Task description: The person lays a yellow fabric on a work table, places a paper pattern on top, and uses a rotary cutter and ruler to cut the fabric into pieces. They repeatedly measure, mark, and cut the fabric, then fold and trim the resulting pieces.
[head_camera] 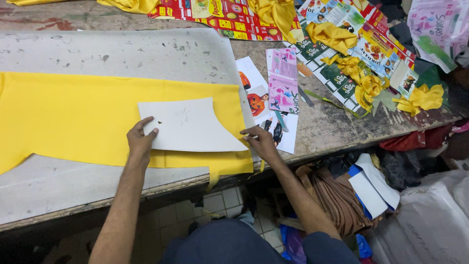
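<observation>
My left hand (140, 140) lies flat on the left edge of a white paper pattern (190, 126), fingers (146, 128) a little spread and pressing it down onto the yellow cloth (73, 117) under them. My right hand (259, 141) sits at the pattern's lower right corner, fingertips drawn together at the paper's point; whether they pinch the paper or something small like chalk I cannot tell, since the hand covers the spot. The pattern is straight at the left and curved at the right, with faint pencil marks too small to read. The cloth runs off to the left of my left hand and out of the picture, so its full length is cut off; a narrow strip hangs over the table edge (146, 188) between my wrists. The worn grey table (122, 51) shows beyond my fingers. Just past my right hand lie printed paper sheets (273, 93), partly overlapping, and farther right a heap of flattened cardboard packaging (342, 63) with yellow cloth scraps (366, 85) on it, tangled and hard to count. Below my right forearm, bundles of brown material and bags are half hidden in shadow.
</observation>
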